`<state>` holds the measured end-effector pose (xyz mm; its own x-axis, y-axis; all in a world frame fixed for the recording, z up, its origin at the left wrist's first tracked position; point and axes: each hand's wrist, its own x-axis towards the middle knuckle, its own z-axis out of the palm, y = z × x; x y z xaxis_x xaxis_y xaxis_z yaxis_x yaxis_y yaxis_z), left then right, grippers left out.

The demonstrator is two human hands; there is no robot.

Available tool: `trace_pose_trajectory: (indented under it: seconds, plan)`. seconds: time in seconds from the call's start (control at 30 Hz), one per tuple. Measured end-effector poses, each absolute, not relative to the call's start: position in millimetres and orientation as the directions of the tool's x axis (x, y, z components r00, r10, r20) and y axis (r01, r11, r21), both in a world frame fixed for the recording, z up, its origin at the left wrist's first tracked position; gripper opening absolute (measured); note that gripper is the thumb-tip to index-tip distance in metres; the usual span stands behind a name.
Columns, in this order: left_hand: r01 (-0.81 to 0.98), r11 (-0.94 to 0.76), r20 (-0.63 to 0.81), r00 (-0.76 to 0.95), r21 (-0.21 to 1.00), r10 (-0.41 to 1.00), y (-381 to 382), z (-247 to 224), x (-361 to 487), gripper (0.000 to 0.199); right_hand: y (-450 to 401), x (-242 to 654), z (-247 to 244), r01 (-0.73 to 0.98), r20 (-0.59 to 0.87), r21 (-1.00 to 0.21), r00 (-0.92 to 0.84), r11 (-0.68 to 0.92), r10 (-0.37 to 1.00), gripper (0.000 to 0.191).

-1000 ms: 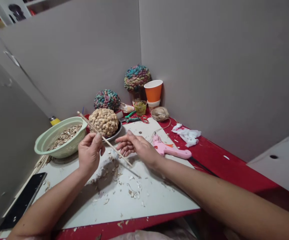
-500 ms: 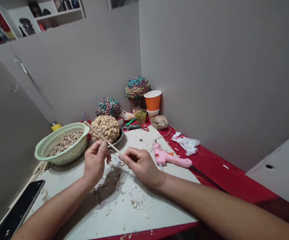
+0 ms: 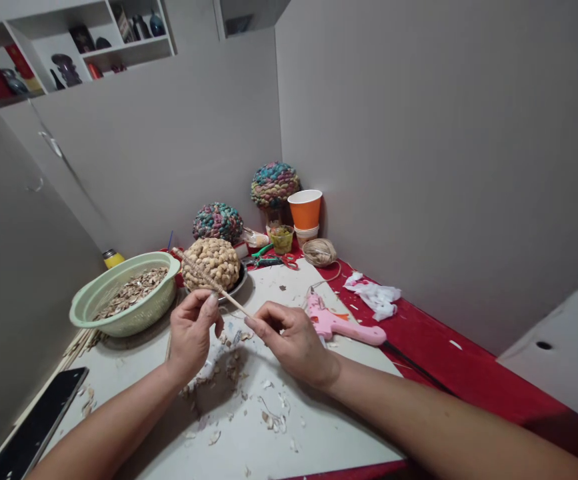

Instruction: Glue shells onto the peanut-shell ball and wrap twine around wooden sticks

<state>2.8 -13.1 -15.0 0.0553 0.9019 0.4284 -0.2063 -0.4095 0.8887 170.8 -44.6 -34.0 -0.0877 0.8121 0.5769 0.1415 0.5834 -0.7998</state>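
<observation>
A thin wooden stick (image 3: 237, 305) slants between my hands, its far part wound with brown twine and its near end bare. My left hand (image 3: 190, 333) is closed, thumb and fingers pinching the stick where the winding stops. Around the bare end, the fingers of my right hand (image 3: 296, 343) are closed too. Just behind the stick, a round ball covered in pale nutshell pieces (image 3: 215, 261) rests on a dark dish. The pink glue gun (image 3: 353, 329) lies right of my right hand. Shell scraps (image 3: 272, 421) are scattered on the white board (image 3: 341, 433) below.
A green bowl (image 3: 76, 313) of shells stands at left, with a dark phone (image 3: 39, 427) nearer me. Behind are two coloured balls (image 3: 217, 222), an orange cup (image 3: 305, 212), pliers (image 3: 269, 260) and a ball of twine (image 3: 319, 253). Crumpled white plastic (image 3: 375, 295) lies right.
The view has tilted up slightly, so everything sits lower in the picture. My right hand is a little further right, and both hands keep their hold on the stick.
</observation>
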Motion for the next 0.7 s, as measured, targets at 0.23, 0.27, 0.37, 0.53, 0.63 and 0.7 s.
trace_pose_trajectory:
  seconds: [0.23,0.27,0.37,0.53,0.63,0.7]
  plan:
    - [-0.260,-0.337,0.371,0.095,0.905,0.924,-15.5,-7.6,4.0,0.019,-43.3,171.7,-31.4,-0.022,0.450,-0.892,-0.158,0.452,0.879,0.039]
    - [-0.263,-0.322,0.360,0.108,0.909,0.927,-16.3,-5.4,4.5,0.020,-42.9,172.0,-31.1,-0.037,0.424,-0.905,-0.180,0.425,0.887,0.040]
    - [-0.288,-0.246,0.300,0.161,0.925,0.940,-19.7,1.7,5.7,0.025,-41.5,173.1,-31.7,-0.078,0.364,-0.931,-0.251,0.356,0.897,0.044]
    - [-0.328,-0.191,0.258,0.176,0.925,0.950,-24.6,8.1,6.8,0.021,-40.3,174.0,-34.1,-0.149,0.340,-0.940,-0.335,0.307,0.879,0.045]
    - [-0.339,-0.209,0.273,0.153,0.917,0.950,-24.2,7.0,7.0,0.020,-40.4,174.4,-33.3,-0.161,0.335,-0.941,-0.342,0.296,0.878,0.045]
    - [-0.340,-0.223,0.285,0.144,0.914,0.948,-23.2,5.9,7.0,0.022,-39.9,174.6,-32.5,-0.171,0.327,-0.944,-0.343,0.284,0.880,0.046]
